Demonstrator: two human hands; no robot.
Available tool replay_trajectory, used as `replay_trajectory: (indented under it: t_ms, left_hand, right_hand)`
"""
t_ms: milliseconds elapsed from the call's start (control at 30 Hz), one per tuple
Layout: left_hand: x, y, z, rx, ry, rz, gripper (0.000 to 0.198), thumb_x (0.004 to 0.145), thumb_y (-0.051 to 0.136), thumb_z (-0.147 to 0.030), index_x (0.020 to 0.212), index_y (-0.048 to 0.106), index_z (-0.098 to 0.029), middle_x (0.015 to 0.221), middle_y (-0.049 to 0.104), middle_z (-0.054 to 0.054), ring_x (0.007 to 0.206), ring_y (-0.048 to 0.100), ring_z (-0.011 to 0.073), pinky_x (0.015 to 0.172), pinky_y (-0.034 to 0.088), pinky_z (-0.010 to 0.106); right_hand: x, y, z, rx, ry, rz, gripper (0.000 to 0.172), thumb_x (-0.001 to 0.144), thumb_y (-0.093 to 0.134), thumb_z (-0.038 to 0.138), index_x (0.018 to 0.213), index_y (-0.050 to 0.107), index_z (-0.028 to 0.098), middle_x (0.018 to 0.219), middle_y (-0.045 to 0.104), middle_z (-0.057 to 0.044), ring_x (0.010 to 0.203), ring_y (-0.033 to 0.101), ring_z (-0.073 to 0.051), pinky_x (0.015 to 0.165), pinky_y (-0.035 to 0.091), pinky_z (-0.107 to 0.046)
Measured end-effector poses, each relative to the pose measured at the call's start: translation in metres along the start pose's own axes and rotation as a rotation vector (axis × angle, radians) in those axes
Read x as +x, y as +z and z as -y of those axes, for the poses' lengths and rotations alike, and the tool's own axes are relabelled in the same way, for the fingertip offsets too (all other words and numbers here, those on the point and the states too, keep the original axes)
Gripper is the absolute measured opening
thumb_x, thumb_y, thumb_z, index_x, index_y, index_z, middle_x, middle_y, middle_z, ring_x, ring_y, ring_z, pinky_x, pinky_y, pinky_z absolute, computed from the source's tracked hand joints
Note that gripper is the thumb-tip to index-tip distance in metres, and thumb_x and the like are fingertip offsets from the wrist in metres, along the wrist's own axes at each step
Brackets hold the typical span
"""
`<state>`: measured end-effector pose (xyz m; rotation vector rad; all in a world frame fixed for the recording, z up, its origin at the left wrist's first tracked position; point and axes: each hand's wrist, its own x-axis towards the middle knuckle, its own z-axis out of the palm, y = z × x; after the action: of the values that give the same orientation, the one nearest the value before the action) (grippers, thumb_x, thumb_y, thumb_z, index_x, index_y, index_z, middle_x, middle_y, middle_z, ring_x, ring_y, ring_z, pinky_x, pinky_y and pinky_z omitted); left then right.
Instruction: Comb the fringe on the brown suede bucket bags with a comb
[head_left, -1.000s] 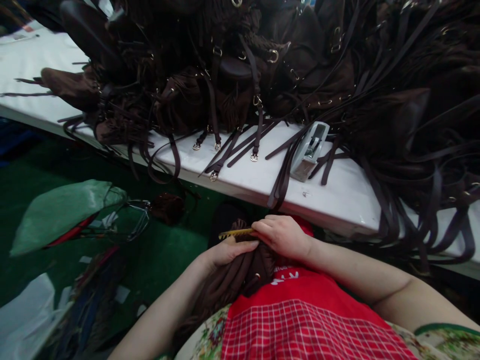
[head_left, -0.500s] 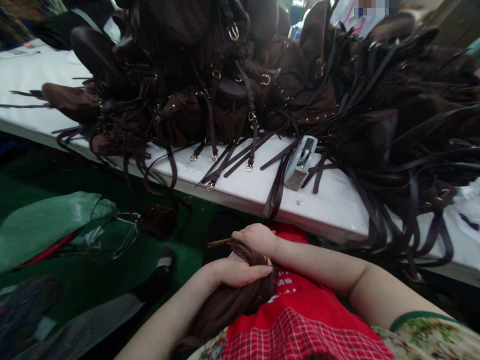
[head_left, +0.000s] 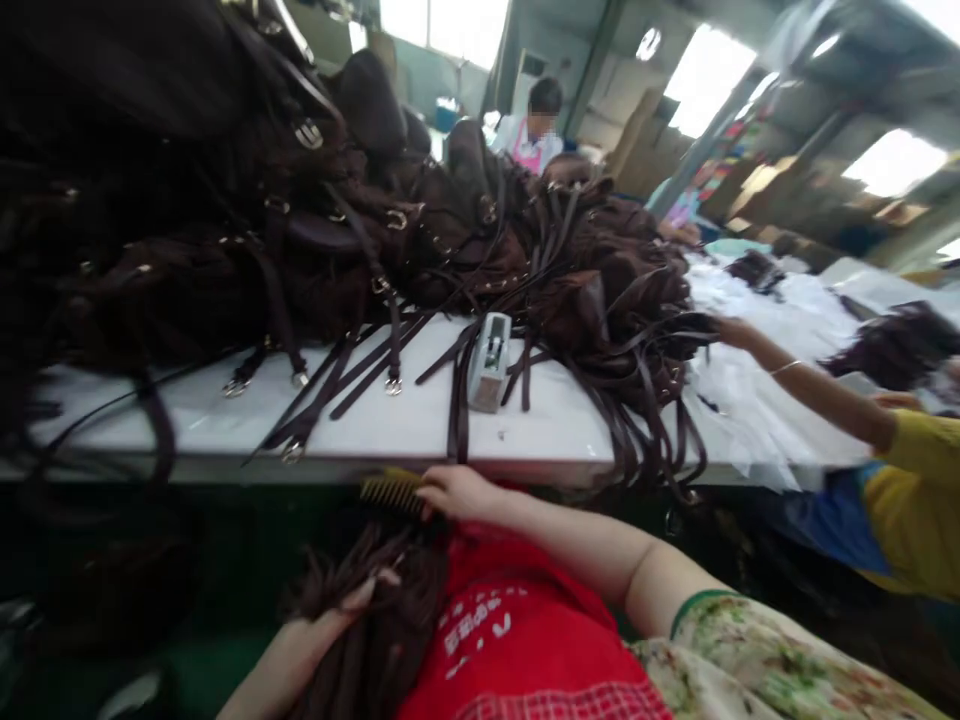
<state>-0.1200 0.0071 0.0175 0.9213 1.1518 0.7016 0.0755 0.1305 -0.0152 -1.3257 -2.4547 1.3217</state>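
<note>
My right hand (head_left: 459, 492) is closed on a yellow comb (head_left: 394, 491), whose teeth point down and left, just below the table edge. In my lap, against the red apron (head_left: 495, 610), lies a dark brown fringed bag (head_left: 390, 640) with loose strands. My left hand (head_left: 349, 605) grips this bag from the left, its thumb over the strands and the other fingers hidden beneath. The comb is above the fringe; whether its teeth touch any strands I cannot tell.
Brown bags (head_left: 450, 250) with buckled straps are heaped along the white table (head_left: 547, 430). A grey-and-white tool (head_left: 491, 362) stands near its front edge. At right, a co-worker's arm (head_left: 817, 385) reaches to the heap. Another person (head_left: 529, 140) is behind it.
My view has swung right and up, bringing co-workers into sight. The right hand has moved off the bundle with the comb, and the fringe has spread loose over the left hand.
</note>
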Motion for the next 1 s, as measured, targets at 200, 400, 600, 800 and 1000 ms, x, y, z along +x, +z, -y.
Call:
replay_trajectory:
  t_ms: [200, 400, 600, 800, 1000]
  left_hand:
    - [-0.019, -0.019, 0.040, -0.255, -0.126, -0.418, 0.042, 0.062, 0.072, -0.052, 0.087, 0.073, -0.019, 0.103, 0.071, 0.005, 0.119, 0.052, 0.0322, 0.102, 0.041, 0.037]
    - [-0.022, -0.009, 0.042, -0.523, -0.121, -0.460, 0.042, 0.063, 0.075, -0.047, 0.087, 0.070, -0.012, 0.087, 0.072, 0.008, 0.092, 0.065, 0.0281, 0.086, 0.050, 0.035]
    - [-0.025, -0.009, 0.046, -0.471, -0.109, -0.270, 0.033, 0.060, 0.079, -0.038, 0.079, 0.069, -0.013, 0.082, 0.072, 0.007, 0.087, 0.064, 0.0278, 0.080, 0.051, 0.034]
    - [-0.024, -0.002, 0.043, -0.584, -0.060, -0.218, 0.027, 0.069, 0.073, -0.033, 0.087, 0.068, -0.013, 0.086, 0.072, 0.007, 0.086, 0.066, 0.0250, 0.081, 0.050, 0.032]
    - [-0.021, -0.005, 0.052, -0.657, -0.151, -0.296, 0.038, 0.064, 0.075, -0.028, 0.097, 0.065, -0.012, 0.085, 0.072, 0.009, 0.080, 0.068, 0.0250, 0.075, 0.053, 0.033]
  right_hand:
    - [-0.031, -0.010, 0.001, 0.566, -0.103, 0.030, 0.041, 0.067, 0.073, 0.030, 0.100, 0.056, 0.014, 0.094, 0.064, -0.005, 0.084, 0.060, -0.017, 0.080, 0.048, -0.031]
    - [-0.039, 0.015, 0.037, 0.708, -0.285, 0.450, 0.058, 0.064, 0.075, 0.025, 0.116, 0.051, 0.014, 0.107, 0.061, -0.006, 0.099, 0.058, -0.019, 0.085, 0.048, -0.031]
    - [-0.033, 0.028, 0.045, 0.163, -0.446, 0.370, 0.034, 0.062, 0.072, 0.025, 0.092, 0.059, 0.013, 0.085, 0.057, -0.002, 0.073, 0.056, -0.014, 0.066, 0.048, -0.024]
    - [-0.042, 0.030, 0.037, 0.067, -0.417, 0.257, 0.024, 0.062, 0.058, 0.010, 0.085, 0.060, 0.014, 0.082, 0.059, -0.002, 0.073, 0.056, -0.013, 0.067, 0.046, -0.022]
    - [-0.041, 0.049, 0.017, 0.264, -0.237, 0.340, 0.023, 0.065, 0.056, 0.012, 0.088, 0.060, 0.012, 0.076, 0.062, 0.001, 0.066, 0.056, -0.011, 0.059, 0.044, -0.019]
